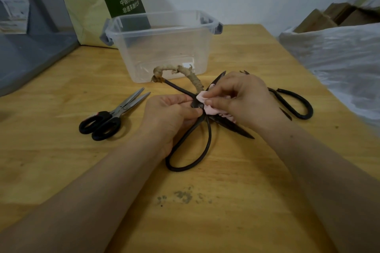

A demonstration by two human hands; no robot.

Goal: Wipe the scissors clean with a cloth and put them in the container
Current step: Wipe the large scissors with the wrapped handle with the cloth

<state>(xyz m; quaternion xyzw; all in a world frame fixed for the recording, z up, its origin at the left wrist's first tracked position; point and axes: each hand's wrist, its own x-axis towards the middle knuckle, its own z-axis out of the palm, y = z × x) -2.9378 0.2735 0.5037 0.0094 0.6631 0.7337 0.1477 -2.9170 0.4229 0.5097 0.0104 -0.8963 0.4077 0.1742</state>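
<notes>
Cloth [210, 110], pink and wadded, pinched between thumb and fingers of the right hand [244, 98], pressed on the pivot of the old dark scissors [197, 105]. Left hand [170, 115] curls round the same pair just beside the rivet, blades spread wide, low over the wooden table [236, 181]. One handle loop is wrapped in tan binding and reaches toward the clear container [164, 43] just behind. Step looks like wiping round the joint. Best done with the left grip firm and the cloth drawn from pivot out along each blade, fingers off the edges. Black-handled scissors [107, 121] lie left, another dark pair [298, 107] right.
</notes>
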